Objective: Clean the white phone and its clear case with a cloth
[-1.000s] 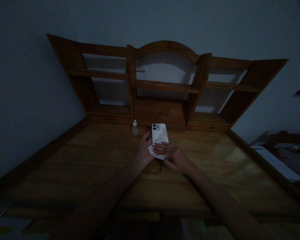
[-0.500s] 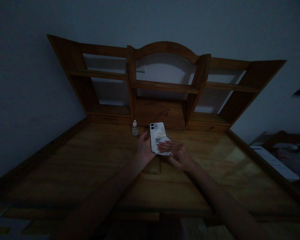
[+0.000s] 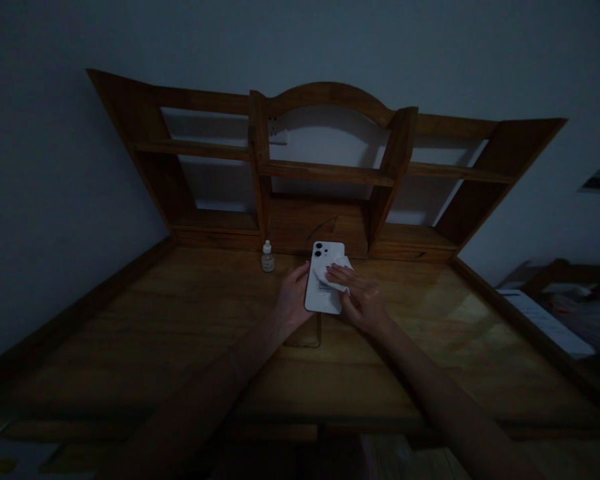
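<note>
A white phone (image 3: 323, 305) with its camera side up is held over the desk, its left edge in my left hand (image 3: 293, 298). My right hand (image 3: 363, 300) presses a white cloth (image 3: 342, 275) against the upper right part of the phone's back, fingers on top of it. Beneath the phone and my left hand, a clear phone case (image 3: 310, 335) lies on the desk, partly hidden. A small dropper bottle (image 3: 267, 259) with a white cap stands upright to the left of the phone.
The wooden desk (image 3: 190, 320) has a shelf unit (image 3: 327, 173) along its back, against the wall. Raised boards edge both sides. Papers (image 3: 545, 320) lie beyond the right edge. A socket (image 3: 278, 133) is on the wall behind the shelf.
The phone has moved right and turned slightly clockwise. The cloth under my right hand has moved up its back, uncovering the lower end. My left fingers have closed in on the phone's edge.
</note>
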Demonstrator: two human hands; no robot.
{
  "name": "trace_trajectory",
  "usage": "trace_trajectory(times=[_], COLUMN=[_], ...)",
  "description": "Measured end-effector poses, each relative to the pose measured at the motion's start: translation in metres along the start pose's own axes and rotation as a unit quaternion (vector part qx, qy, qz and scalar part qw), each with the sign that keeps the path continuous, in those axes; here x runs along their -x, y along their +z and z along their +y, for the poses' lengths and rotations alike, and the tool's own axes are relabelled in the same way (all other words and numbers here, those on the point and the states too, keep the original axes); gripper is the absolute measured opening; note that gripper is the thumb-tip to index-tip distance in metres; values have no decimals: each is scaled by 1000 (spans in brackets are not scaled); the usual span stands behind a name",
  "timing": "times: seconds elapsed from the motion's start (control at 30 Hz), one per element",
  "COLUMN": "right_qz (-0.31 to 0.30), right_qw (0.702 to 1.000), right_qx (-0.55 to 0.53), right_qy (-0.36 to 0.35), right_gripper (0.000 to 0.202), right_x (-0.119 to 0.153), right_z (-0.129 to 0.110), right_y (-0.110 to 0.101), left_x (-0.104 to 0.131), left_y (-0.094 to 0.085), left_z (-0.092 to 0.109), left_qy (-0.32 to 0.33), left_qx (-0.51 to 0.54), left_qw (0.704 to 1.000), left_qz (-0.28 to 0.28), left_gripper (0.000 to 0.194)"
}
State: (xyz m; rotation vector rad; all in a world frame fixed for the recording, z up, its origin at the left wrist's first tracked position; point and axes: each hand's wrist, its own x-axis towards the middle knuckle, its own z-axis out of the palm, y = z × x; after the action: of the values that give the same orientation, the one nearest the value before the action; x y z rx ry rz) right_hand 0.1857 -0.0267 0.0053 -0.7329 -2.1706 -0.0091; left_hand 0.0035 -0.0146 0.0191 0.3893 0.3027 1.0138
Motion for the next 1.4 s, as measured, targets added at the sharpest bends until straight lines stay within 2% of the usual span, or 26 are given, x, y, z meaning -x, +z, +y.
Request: trace_trajectory(times=[0.17,0.5,0.63,0.87,1.0,1.23,1.4], right_qz=[27,61,73,111,106,92,67], right_qw=[999,994,993,990,990,991,993], right_qx=[8,7,9,19,11,-10,-33], right_qy=[37,87,91,87,92,94,86], right_gripper=[45,44,44,45,45,44,44], right_x=[-2,-7,-8,-8,-7,-8,-6], right_z=[-1,-1,-3,-2,0,-1,-6], right_y=[0,-7,-8,-9,-11,-8,-2], left_x=[-3,-1,-4,-1,-1,-6,-7], left_y=[-1,1,-3,0,0,-7,-7], left_z=[-6,-10,-12,-12,-12,-12,-10], left_qy=[9,0,-24,-55,-52,-39,-8], left_qx=[-33,-69,-54,-82,-99,-70,-58], left_qw=[998,997,998,993,991,994,994], left_qz=[43,43,34,72,76,70,92], left_gripper=[30,30,31,32,32,28,26])
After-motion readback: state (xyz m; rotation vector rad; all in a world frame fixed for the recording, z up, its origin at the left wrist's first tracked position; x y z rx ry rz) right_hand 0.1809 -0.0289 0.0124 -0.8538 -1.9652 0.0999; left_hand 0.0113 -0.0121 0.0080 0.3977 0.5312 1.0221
